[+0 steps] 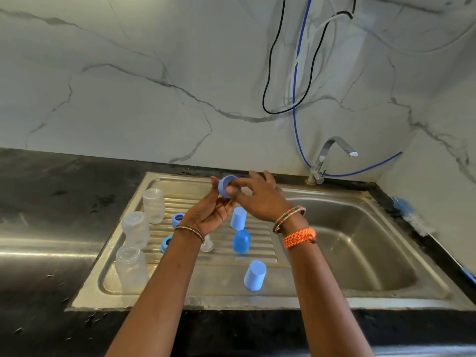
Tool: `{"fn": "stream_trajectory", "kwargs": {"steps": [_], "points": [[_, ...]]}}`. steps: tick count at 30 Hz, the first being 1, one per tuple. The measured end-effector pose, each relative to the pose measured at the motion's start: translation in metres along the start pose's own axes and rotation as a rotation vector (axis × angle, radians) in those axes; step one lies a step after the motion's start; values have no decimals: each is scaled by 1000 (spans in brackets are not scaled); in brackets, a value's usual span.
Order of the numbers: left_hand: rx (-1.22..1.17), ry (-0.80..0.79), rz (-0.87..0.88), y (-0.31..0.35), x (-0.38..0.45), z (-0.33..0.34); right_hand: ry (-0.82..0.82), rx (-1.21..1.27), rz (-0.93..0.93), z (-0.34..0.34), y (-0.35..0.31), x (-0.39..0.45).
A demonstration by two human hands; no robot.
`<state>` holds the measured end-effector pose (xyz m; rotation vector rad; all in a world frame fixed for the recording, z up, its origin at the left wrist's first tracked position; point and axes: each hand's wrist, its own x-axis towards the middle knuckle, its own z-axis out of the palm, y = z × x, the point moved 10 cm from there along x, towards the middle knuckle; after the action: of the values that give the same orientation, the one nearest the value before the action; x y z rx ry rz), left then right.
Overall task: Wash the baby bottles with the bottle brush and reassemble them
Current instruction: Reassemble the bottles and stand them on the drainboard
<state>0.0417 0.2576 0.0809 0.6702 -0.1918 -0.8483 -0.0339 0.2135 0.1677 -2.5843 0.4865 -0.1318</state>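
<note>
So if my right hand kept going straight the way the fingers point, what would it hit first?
Probably the blue ring your left hand holds; the right hand already seems to touch it. Depth is unclear.

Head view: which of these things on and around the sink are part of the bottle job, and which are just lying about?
Job:
- blue ring held by left hand and right hand
- three clear bottles on the drainboard
- two more rings
- three blue caps
- clear teat
- brush on the counter, right of the sink

Lying about:
- tap
- cables on the wall
</note>
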Motion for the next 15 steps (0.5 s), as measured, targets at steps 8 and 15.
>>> {"fn": "stream_trajectory", "kwargs": {"steps": [8, 15], "points": [[196, 11, 90, 12, -1, 11, 421, 109, -329, -28, -42, -14], [70, -89, 63, 11, -6, 12, 416, 78, -247, -35, -41, -2]]}}
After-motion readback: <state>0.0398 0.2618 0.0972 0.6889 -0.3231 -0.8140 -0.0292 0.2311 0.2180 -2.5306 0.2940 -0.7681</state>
